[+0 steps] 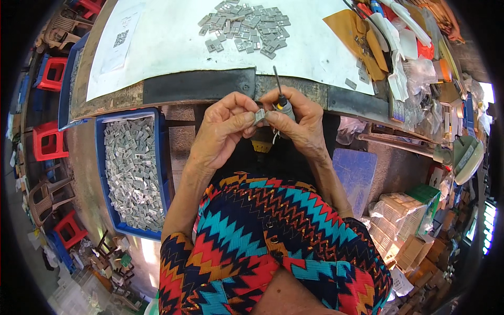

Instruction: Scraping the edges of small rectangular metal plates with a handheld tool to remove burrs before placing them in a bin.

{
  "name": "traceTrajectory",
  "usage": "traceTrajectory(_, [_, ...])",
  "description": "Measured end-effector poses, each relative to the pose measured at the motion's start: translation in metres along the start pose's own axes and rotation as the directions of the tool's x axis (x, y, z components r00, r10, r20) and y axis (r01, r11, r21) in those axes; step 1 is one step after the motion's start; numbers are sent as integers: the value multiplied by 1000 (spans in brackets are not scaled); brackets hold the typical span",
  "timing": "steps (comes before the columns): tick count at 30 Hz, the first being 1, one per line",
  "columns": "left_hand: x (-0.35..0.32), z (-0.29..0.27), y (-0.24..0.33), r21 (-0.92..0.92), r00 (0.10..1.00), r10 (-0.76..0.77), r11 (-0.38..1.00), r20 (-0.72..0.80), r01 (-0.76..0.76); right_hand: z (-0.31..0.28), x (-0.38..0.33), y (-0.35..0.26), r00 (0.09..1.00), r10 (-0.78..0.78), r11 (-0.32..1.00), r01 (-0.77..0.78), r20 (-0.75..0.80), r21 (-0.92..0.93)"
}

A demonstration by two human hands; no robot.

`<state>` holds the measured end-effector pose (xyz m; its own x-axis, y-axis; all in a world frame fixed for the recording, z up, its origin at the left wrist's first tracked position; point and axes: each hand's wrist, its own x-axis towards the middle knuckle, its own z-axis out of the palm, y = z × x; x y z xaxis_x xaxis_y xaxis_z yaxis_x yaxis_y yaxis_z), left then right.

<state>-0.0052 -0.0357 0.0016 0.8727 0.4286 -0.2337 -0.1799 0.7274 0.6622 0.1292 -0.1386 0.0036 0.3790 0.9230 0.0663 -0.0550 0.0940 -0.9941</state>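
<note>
Close in front of my body, just off the table's near edge, my left hand (220, 128) pinches a small grey block-like part (259, 116) between thumb and fingertips. My right hand (300, 119) is closed around a hand tool (283, 105) with a thin dark shaft, a black collar and a yellow band. Its shaft points up and away over the table edge. The right thumb reaches close to the grey part; whether it touches I cannot tell. Beyond both hands, a loose heap of flat grey pieces (247, 27) lies on the white sheet (173, 44).
A blue tray (100, 173) full of similar grey pieces sits low at my left. Several grey pieces (350, 83) lie by a brown envelope (367, 50) at the table's right. Plastic bags (420, 79) crowd that end. Red stools (50, 140) stand far left.
</note>
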Motion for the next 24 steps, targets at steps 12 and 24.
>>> traceTrajectory(12, [-12, 1, -14, 228, 997, -45, 972, -55, 57, -4, -11, 4, 997, 18, 990, -7, 75, -143])
traceTrajectory(24, [-7, -5, -16, 312, 997, 81, 947, -13, -73, -7, -8, 2, 983, 185, 977, -185, -8, -110])
